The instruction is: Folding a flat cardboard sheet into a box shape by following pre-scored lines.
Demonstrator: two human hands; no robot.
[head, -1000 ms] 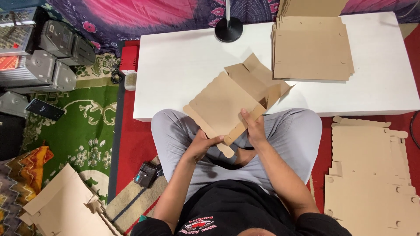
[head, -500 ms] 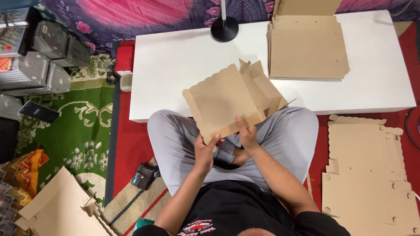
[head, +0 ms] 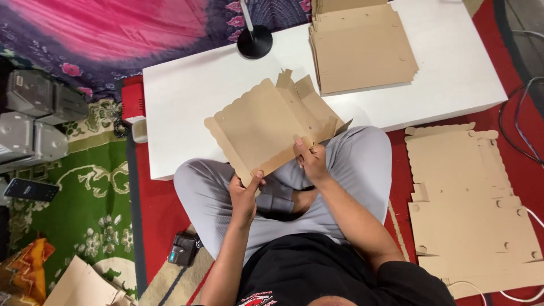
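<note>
I sit cross-legged in grey trousers and hold a flat brown cardboard box blank (head: 266,124) above my lap, partly over the edge of a low white table (head: 187,96). The blank has scalloped edges, and folded flaps stand up along its far right side. My left hand (head: 245,195) pinches its near corner. My right hand (head: 310,160) grips its near right edge, fingers on the card.
A stack of flat cardboard blanks (head: 362,48) lies on the table's far right, beside a black round lamp base (head: 254,42). More blanks (head: 470,198) lie on the red rug at my right. Grey equipment cases (head: 34,119), a phone (head: 29,190) and a small black device (head: 182,249) sit on my left.
The box blank has been turned and lifted up over the table edge, and its flaps are folded closer together. Both hands have shifted along its near edge.
</note>
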